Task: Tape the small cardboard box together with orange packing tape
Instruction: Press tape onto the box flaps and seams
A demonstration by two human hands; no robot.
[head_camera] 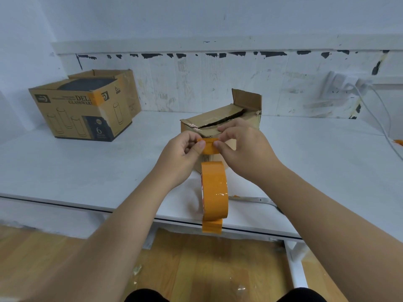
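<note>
1. Orange tape is stretched between both hands, just in front of the small box's near top edge.
2. Left hand pinches one end of the strip between thumb and curled fingers; right hand pinches the other end the same way, thumb underneath, fingers over the top and resting on the box's near flap.
3. From the strip the tape runs down to the roll, which hangs on edge over the table's front edge; whether the roll touches the tabletop I cannot tell from here. A short loose tail of tape sticks out below the roll, past the table edge.
4. Small box sits near the middle of the table, a little toward the back. Its top flaps are nearly shut with a dark gap along the seam, and one end flap at the far right stands upright.
5. Near the table's back left corner stands a bigger glassware box, open on top, with an orange strip across its front top edge.
6. White cable runs down from a wall socket at the back right and along the table's right edge.
</note>
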